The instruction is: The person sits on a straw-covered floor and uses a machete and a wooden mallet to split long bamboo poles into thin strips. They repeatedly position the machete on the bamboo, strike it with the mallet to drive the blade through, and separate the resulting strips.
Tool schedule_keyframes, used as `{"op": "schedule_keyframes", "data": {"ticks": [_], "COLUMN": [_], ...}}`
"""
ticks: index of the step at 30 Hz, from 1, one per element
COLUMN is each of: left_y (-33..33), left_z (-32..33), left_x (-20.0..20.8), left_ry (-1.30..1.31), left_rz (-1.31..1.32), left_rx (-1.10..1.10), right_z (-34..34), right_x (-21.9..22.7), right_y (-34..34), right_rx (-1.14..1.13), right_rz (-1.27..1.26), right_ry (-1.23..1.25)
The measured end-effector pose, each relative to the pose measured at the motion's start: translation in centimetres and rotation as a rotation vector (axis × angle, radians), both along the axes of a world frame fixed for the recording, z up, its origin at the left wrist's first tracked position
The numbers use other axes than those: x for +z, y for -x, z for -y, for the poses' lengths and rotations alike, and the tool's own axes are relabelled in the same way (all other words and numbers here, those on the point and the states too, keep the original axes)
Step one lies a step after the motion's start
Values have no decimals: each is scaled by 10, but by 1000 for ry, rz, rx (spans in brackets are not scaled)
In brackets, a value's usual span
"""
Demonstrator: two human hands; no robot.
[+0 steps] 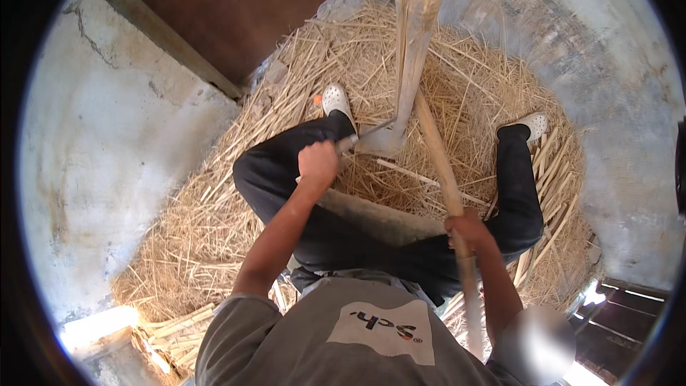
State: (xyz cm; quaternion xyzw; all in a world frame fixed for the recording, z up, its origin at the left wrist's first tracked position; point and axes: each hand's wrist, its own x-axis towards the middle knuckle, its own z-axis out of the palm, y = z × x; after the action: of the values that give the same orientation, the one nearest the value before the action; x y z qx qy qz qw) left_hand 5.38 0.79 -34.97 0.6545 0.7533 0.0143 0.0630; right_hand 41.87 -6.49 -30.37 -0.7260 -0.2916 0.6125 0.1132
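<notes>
Near the middle, the left hand hugs the handle of 1 thin blade. Right of middle, the right hand holds 1 long, round stick. Top middle are a wood pole and dry, stringy straw.

I look steeply down through one head-worn fisheye, close above the grey shirt, facing out past the knees to the straw.
</notes>
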Motion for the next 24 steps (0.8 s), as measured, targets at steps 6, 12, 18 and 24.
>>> {"op": "schedule_keyframes", "data": {"ticks": [6, 12, 18, 24], "left_y": [-3, -7, 0, -4], "left_z": [-8, -14, -29, -17], "left_x": [10, 23, 7, 23], "left_ry": [10, 61, 7, 61], "left_rz": [9, 11, -25, -11], "left_rx": [-55, -70, -92, -136], "right_z": [-25, -51, -18, -17], "right_x": [156, 175, -75, 50], "right_y": [-37, -27, -17, -38], "right_rx": [-14, -256, 78, 39], "right_rz": [238, 259, -48, -57], "right_ry": [-453, -798, -28, -50]}}
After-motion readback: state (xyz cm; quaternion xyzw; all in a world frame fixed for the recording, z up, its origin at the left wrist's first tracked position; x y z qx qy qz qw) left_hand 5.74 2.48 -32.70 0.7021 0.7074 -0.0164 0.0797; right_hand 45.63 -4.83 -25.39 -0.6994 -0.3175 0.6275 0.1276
